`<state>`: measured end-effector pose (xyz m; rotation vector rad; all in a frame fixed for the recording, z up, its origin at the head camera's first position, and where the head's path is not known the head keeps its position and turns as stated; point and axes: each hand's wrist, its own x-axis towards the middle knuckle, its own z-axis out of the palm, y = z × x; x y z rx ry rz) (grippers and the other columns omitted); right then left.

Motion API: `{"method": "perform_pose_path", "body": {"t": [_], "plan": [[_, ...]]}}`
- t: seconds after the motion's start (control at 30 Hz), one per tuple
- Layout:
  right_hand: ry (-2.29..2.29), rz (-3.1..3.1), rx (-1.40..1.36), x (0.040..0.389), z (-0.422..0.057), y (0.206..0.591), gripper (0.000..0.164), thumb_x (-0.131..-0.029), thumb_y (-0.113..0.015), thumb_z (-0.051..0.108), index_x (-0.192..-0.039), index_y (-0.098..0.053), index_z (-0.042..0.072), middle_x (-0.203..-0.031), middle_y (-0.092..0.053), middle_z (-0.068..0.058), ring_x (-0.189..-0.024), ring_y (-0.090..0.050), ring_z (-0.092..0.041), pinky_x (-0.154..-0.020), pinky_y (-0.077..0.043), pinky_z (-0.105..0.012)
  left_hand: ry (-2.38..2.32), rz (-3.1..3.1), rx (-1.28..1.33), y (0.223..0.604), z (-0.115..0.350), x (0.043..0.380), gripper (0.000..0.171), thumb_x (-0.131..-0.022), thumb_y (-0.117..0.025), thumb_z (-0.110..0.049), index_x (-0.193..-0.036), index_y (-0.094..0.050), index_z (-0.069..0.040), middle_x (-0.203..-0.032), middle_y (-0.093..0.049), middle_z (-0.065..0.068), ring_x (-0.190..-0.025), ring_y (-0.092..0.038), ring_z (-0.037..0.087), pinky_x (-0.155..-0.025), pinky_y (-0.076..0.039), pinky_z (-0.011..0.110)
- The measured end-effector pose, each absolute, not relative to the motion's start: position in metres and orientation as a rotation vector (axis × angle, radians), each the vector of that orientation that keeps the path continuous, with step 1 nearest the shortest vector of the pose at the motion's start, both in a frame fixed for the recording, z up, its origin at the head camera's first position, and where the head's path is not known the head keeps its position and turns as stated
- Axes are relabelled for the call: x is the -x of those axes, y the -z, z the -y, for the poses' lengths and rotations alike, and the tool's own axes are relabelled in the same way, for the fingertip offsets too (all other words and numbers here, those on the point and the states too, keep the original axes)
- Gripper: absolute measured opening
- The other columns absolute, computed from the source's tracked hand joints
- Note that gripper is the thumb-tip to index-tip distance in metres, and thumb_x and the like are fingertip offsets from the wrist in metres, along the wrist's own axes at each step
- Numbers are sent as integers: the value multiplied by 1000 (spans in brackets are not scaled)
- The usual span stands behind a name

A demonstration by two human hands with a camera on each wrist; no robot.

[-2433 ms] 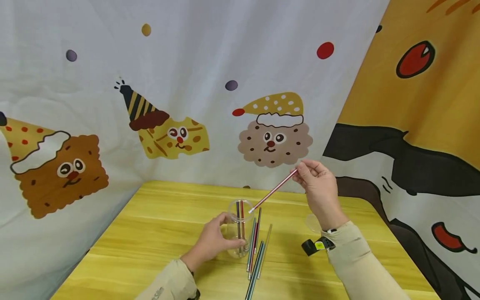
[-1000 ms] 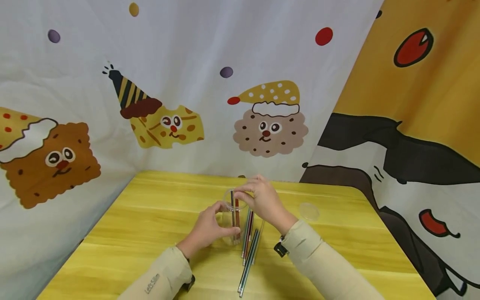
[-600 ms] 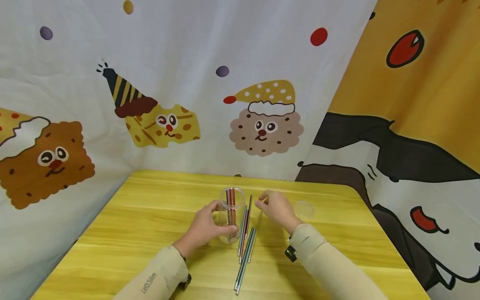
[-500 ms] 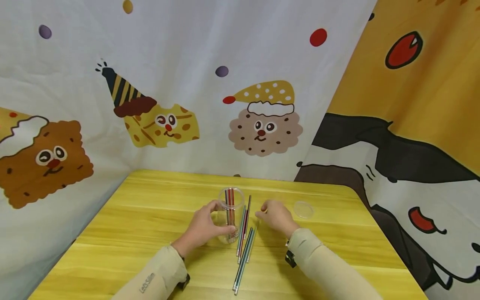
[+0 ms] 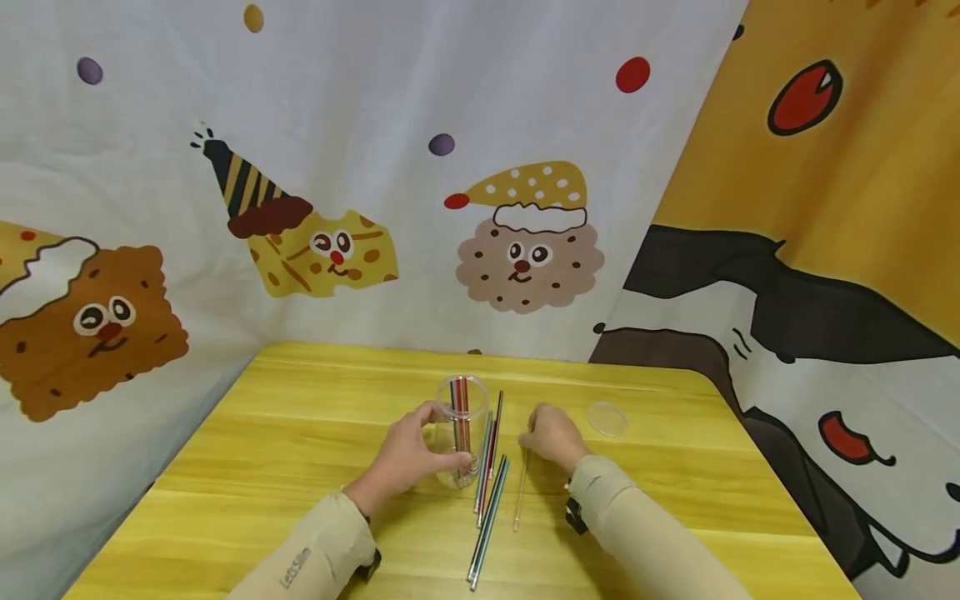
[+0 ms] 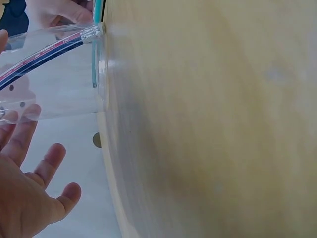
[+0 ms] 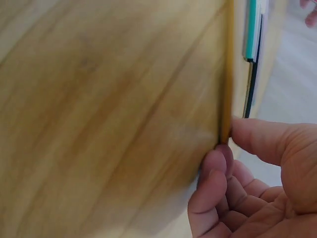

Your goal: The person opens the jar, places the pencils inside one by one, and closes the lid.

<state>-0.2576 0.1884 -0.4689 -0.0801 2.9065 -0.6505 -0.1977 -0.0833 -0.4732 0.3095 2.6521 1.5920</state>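
My left hand (image 5: 405, 454) grips a clear plastic jar (image 5: 478, 417) round its side; the jar stands upright on the table. Inside it lean several pencils (image 5: 461, 417), red and dark blue among them. In the left wrist view the jar (image 6: 59, 99) shows silvery pencil ends near its base. With thumb and fingertips my right hand (image 5: 555, 435) pinches the far end of a yellow-orange pencil (image 5: 521, 492), which lies along the table; the right wrist view shows this pencil (image 7: 229, 69) close up. Between the hands lie several loose pencils (image 5: 487, 521), teal, red and dark.
A round clear lid (image 5: 607, 419) lies on the yellow wood-grain table (image 5: 300, 433), beyond my right hand. Behind the table's far edge hangs a white cloth (image 5: 360, 108) printed with cartoon figures.
My right hand lowered a red pencil into the jar and let it go. It then took hold of the yellow-orange pencil and drew it right, apart from the others. The left hand stayed on the jar.
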Motion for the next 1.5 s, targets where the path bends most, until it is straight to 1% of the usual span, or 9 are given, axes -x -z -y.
{"method": "perform_pose_path", "body": {"t": [0.1,0.2,0.33,0.43,0.53,0.67,0.9,1.23,1.5], "plan": [[670,-2893,103,257,-193,469,29,-92,-81,13,-115,-69,-1,-112,-73,-13,-87,-64,-21,-79,-60,-40,-1587,-2658,-307,474,83,198,66,-75,-97,-51,-128,-63,-29,-140,-64,4,-139,-57,34,-115,-47,63],[690,-2869,103,257,-195,471,14,-91,-79,11,-84,-68,5,-81,-65,-4,-68,-53,-15,-62,-51,-33,-1589,-2658,-310,475,83,198,67,-75,-97,-51,-128,-63,-29,-140,-64,4,-139,-57,34,-114,-48,62],[781,-2803,149,256,-195,465,50,-95,-71,11,-56,-40,18,-52,-31,6,-49,-26,-11,-48,-25,-27,-1598,-2656,-315,474,83,198,66,-75,-98,-49,-128,-64,-28,-140,-65,4,-138,-58,34,-113,-49,61],[933,-2762,197,256,-197,442,39,-101,-64,10,-64,-49,14,-55,-40,5,-49,-36,-12,-48,-30,-25,-1595,-2657,-311,474,83,198,66,-75,-98,-48,-128,-64,-28,-140,-64,4,-138,-57,34,-113,-50,60],[1190,-2757,235,256,-201,400,12,-106,-59,10,-107,-70,4,-79,-65,-6,-67,-62,-19,-60,-50,-27,-1597,-2654,-313,473,83,198,66,-75,-98,-48,-128,-64,-28,-141,-64,4,-139,-57,34,-113,-50,60],[1665,-2801,399,248,-199,331,47,-108,-64,15,-154,-54,14,-110,-76,-13,-91,-75,-25,-82,-63,-32,-1597,-2662,-329,471,82,199,68,-75,-98,-48,-130,-64,-27,-139,-64,3,-138,-58,33,-114,-49,60],[2341,-2590,878,230,-167,284,39,-102,-71,5,-140,-65,12,-106,-76,-5,-90,-77,-18,-84,-65,-30,-1607,-2649,-322,467,81,199,64,-77,-98,-41,-129,-64,-27,-140,-64,4,-139,-57,33,-116,-48,61],[1403,-3027,1046,230,-136,366,19,-102,-74,17,-120,-81,12,-108,-82,-4,-82,-73,-14,-71,-59,-23,-1606,-2645,-346,474,80,196,63,-79,-97,-38,-131,-63,-27,-138,-66,1,-138,-58,32,-115,-47,61],[1180,-3077,990,230,-131,368,19,-103,-73,23,-116,-83,13,-115,-74,-5,-86,-67,-14,-71,-58,-26,-1591,-2658,-354,471,81,198,62,-79,-96,-43,-128,-63,-26,-139,-65,5,-137,-58,33,-113,-48,63]]}}
